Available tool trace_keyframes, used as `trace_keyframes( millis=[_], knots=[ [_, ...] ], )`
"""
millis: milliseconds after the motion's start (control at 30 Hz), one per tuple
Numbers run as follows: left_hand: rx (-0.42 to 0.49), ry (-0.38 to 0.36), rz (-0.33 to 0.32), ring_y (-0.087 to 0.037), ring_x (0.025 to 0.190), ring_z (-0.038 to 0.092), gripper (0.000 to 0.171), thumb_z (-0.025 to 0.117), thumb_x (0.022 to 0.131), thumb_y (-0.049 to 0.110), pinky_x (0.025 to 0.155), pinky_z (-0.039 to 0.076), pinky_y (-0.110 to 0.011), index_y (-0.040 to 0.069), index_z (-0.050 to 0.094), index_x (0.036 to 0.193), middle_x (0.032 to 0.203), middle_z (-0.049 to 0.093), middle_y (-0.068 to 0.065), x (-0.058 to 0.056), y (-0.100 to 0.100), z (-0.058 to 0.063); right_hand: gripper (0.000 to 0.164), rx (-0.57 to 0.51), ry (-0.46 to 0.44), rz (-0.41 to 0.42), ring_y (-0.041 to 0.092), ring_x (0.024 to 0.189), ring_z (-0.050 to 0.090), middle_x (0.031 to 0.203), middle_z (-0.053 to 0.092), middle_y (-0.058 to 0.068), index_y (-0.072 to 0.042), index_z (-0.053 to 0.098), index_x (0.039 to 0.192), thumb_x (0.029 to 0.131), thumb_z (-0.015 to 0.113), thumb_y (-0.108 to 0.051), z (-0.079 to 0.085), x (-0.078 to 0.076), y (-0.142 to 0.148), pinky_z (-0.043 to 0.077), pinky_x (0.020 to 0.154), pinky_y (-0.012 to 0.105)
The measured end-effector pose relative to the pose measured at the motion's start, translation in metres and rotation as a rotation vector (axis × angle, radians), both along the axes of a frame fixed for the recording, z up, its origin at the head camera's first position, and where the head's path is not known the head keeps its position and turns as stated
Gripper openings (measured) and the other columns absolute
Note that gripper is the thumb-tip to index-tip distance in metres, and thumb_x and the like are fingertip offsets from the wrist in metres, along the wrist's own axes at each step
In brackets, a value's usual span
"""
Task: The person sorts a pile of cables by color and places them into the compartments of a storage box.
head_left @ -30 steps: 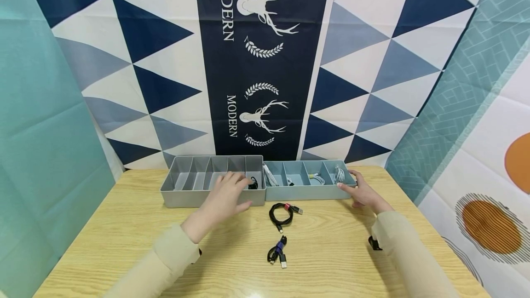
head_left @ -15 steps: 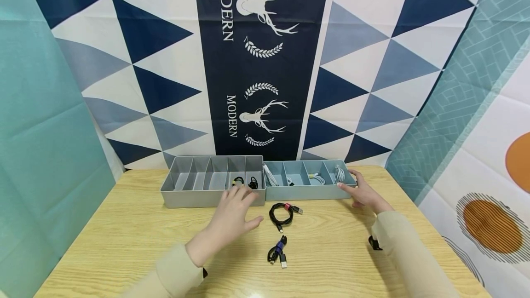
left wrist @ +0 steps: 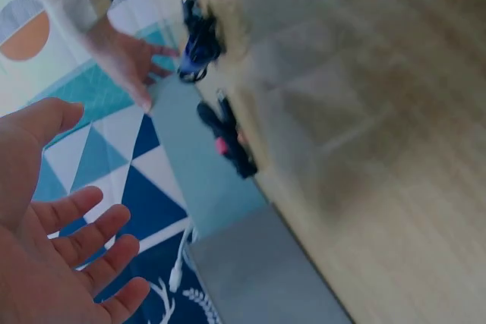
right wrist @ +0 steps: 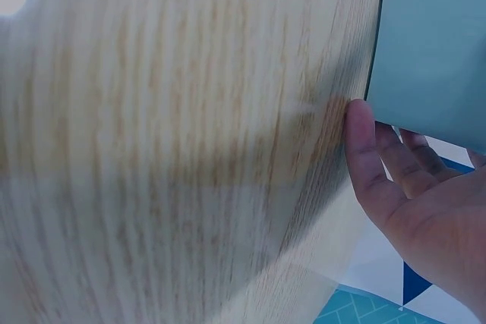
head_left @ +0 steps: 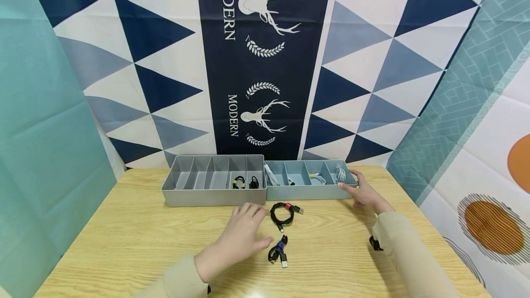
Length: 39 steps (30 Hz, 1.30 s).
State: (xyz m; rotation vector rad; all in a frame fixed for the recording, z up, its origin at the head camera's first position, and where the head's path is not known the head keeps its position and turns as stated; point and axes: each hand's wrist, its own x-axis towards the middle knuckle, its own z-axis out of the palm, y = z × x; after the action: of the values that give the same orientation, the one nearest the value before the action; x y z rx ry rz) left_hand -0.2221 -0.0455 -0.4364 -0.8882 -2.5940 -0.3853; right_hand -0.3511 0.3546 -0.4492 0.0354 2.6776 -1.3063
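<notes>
My left hand (head_left: 244,233) hovers over the table, holding nothing, its fingers loosely spread. Just right of it lies a black USB cable with a blue tie (head_left: 278,250), folded into a bundle. Farther back is a coiled black cable with a red tie (head_left: 273,220). My right hand (head_left: 365,193) holds the right end of the blue divided box (head_left: 308,192), thumb at the front corner and fingers round the side. Left of that box stands a grey divided box (head_left: 213,198); two of its right compartments hold a black cable with a yellow tie (head_left: 239,180) and a black cable (head_left: 254,182).
White cables, including a bundled white cable (head_left: 340,174), lie in the blue box's compartments. Both boxes stand at the back of the wooden table (head_left: 124,238), close against a patterned cloth backdrop (head_left: 265,63).
My left hand has drawn back from the grey box, toward me and to the right, uncovering the yellow-tied cable in its compartment. The right hand has stayed put.
</notes>
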Motion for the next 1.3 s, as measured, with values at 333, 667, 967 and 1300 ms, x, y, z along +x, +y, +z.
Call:
trace_keyframes(
  millis=[333,667,967,1300],
  knots=[
    [-0.073,-0.014,-0.019,-0.019,0.112,0.049,0.060,0.069,0.077,0.053,0.094,0.039,-0.040,0.013,0.056,0.120,0.117,0.058,0.000,0.007,0.009,-0.014,0.097,0.007,0.001,-0.006,0.039,0.101,0.048,0.144,0.011,0.037,-0.015,-0.004,0.150,0.088,0.058,-0.054,0.000,0.000,0.000,0.053,0.059,0.037],
    [-0.227,-0.017,-0.086,-0.017,0.107,0.048,0.059,0.067,0.077,0.058,0.086,0.038,-0.034,0.015,0.057,0.117,0.113,0.056,0.002,0.008,0.013,-0.026,0.096,0.012,-0.002,-0.006,0.041,0.107,0.045,0.144,0.011,0.037,-0.014,-0.004,0.150,0.088,0.057,-0.054,0.002,0.002,-0.002,0.053,0.060,0.037],
    [-0.320,-0.060,-0.154,-0.015,0.102,0.045,0.051,0.066,0.078,0.058,0.078,0.036,-0.031,0.017,0.060,0.108,0.108,0.054,0.003,0.004,0.016,-0.030,0.097,0.020,0.000,-0.008,0.040,0.104,0.047,0.143,0.012,0.037,-0.015,-0.004,0.150,0.087,0.058,-0.055,0.001,0.001,0.000,0.053,0.060,0.037],
    [-0.408,-0.008,-0.151,-0.015,0.096,0.046,0.052,0.062,0.078,0.063,0.074,0.035,-0.030,0.017,0.061,0.102,0.102,0.055,0.002,-0.003,0.019,-0.036,0.100,0.035,-0.011,-0.009,0.033,0.091,0.051,0.142,0.014,0.037,-0.016,-0.005,0.151,0.085,0.058,-0.059,0.000,-0.001,0.001,0.052,0.058,0.036]
  ],
)
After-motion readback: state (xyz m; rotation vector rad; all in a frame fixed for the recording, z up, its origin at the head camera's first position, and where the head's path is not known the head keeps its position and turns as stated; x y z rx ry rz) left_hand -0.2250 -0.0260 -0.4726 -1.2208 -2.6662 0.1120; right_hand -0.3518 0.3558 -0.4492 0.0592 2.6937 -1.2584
